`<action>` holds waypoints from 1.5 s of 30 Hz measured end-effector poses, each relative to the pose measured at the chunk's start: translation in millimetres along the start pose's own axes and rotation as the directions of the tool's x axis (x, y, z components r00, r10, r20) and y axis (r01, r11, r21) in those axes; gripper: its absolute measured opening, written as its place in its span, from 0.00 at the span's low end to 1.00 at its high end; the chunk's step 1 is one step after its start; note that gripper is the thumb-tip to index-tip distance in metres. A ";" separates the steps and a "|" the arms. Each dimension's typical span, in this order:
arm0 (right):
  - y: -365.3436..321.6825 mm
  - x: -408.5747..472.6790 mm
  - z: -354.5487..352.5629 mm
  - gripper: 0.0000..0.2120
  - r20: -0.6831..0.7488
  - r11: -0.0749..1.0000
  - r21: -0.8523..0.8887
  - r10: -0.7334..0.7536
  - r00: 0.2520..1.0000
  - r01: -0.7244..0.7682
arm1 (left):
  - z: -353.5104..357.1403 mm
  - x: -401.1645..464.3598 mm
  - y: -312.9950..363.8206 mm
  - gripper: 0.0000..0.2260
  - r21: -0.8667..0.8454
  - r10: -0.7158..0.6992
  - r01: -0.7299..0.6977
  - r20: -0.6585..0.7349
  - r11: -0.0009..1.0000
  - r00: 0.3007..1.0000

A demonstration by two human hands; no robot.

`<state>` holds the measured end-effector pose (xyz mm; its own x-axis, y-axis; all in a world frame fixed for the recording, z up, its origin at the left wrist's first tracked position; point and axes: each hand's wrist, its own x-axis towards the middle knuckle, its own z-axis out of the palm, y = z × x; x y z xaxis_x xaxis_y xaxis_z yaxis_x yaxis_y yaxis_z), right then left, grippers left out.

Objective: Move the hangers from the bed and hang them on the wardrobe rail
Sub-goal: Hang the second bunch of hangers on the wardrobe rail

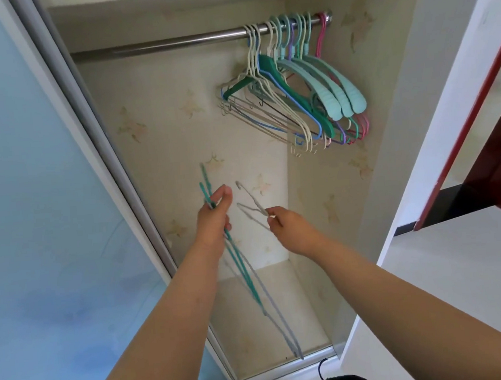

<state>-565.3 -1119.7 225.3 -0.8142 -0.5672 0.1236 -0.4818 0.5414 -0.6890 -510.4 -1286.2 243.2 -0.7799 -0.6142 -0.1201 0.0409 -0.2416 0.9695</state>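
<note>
A grey hanger [252,204], hook tilted up-left, is being pinched by the right hand [288,226] below the rail [172,44], up and to the right, while spare hangers [244,277] are being gripped by the left hand [214,219].

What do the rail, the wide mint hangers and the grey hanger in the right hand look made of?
Rail: metal, probably polished steel, given its silvery sheen and highlights.
Mint hangers: moulded plastic, matte, with broad ribbed shoulders.
Grey hanger, pinched by the right hand: thin, likely coated wire; blur leaves it uncertain.
</note>
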 end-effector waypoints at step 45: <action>-84.5 67.3 -93.9 0.18 -0.550 0.971 -0.222 -0.200 0.811 0.089 | -28.1 58.7 54.9 0.09 0.171 0.127 -0.093 -0.204 0.981 0.971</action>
<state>-609.9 -1145.4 358.9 -0.7421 -0.2263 0.6309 -0.6119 0.6131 -0.4997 -536.4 -1356.7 283.3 -0.6245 -0.7801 -0.0369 0.0059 -0.0519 0.9986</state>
